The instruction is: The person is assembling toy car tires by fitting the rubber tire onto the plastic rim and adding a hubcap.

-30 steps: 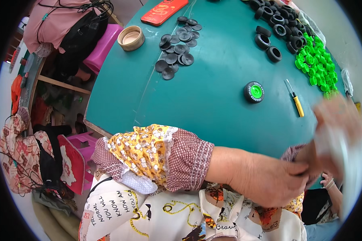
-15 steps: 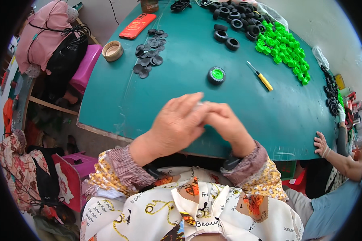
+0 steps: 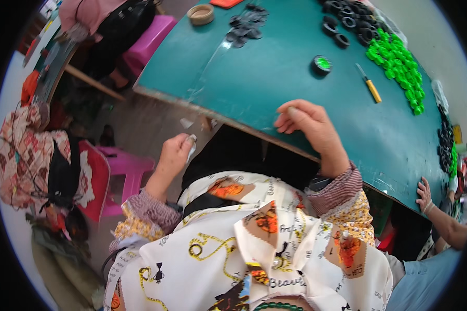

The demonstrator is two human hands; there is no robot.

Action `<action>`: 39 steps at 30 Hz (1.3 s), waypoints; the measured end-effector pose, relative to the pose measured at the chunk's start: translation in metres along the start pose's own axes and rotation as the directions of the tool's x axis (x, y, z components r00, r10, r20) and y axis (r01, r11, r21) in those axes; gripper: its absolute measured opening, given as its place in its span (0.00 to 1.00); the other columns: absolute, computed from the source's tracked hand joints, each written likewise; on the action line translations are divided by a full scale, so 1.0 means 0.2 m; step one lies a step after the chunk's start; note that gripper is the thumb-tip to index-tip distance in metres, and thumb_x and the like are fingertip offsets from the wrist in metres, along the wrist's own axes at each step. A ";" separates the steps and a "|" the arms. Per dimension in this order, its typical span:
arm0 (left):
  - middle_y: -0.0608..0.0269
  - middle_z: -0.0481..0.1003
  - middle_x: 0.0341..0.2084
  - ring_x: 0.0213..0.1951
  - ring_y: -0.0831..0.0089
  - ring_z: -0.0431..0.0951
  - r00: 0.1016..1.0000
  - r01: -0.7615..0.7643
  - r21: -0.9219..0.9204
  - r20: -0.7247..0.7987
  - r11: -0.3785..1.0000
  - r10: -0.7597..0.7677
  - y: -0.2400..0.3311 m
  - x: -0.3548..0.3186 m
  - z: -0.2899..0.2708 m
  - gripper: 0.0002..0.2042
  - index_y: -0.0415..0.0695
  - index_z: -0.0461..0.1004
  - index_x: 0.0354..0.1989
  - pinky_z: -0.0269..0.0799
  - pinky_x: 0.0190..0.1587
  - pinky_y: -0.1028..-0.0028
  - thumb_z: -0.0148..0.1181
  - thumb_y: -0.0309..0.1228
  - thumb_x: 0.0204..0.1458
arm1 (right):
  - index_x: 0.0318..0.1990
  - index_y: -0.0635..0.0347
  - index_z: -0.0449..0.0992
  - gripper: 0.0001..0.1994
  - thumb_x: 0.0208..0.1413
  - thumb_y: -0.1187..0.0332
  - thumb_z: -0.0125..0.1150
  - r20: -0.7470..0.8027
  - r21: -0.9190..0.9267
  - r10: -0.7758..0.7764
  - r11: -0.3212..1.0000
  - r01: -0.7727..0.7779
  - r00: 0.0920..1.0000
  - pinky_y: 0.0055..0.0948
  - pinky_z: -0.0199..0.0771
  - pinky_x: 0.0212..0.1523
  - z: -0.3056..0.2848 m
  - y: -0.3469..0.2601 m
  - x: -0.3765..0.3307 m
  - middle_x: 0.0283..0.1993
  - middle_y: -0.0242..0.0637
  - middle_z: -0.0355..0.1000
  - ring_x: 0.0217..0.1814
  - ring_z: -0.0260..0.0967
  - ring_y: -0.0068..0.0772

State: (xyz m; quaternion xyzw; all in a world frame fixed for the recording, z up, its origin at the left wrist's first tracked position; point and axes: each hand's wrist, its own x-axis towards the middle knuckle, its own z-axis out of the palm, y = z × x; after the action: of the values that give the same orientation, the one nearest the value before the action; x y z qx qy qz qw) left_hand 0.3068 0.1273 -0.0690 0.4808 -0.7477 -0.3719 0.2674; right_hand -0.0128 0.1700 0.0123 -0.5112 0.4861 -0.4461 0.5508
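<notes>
My left hand [image 3: 174, 158] hangs low, off the table's front edge, its fingers closed on a small white tissue-like piece [image 3: 192, 147]. Over the front edge of the green table [image 3: 233, 88] is my right hand [image 3: 314, 124], fingers loosely bent and slightly apart, with nothing visible in them. Beyond it on the tabletop stands a small black toy wheel with a green hub [image 3: 321, 65]. To the right of that wheel lies a yellow-handled screwdriver [image 3: 372, 90].
Black discs [image 3: 245, 26] lie in a pile near a round tan container [image 3: 201, 14]. Black tyres [image 3: 355, 20] and green hubs [image 3: 399, 67] are heaped far right. A co-worker's hand [image 3: 424, 194] rests at the right edge. Pink stools [image 3: 127, 171] stand left.
My hands, together over the table before, have parted. The left moved down and left off the table with the white piece; the right moved right. The view has shifted, with the table now higher.
</notes>
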 end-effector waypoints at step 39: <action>0.61 0.72 0.33 0.30 0.71 0.73 0.537 0.714 -0.636 0.231 0.292 -0.811 -1.12 -0.25 0.27 0.16 0.45 0.63 0.45 0.62 0.31 0.71 0.48 0.38 0.49 | 0.36 0.64 0.71 0.08 0.56 0.71 0.45 -0.228 -0.058 -0.070 0.997 0.058 0.971 0.16 0.66 0.27 0.08 0.03 0.01 0.27 0.34 0.71 0.27 0.67 0.20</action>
State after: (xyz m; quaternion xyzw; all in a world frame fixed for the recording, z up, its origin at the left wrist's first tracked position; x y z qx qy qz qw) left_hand 0.4024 0.1310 -0.2841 0.6710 -0.2193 -0.6591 0.2593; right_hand 0.0030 0.1706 0.0068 -0.4854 0.5408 -0.5074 0.4631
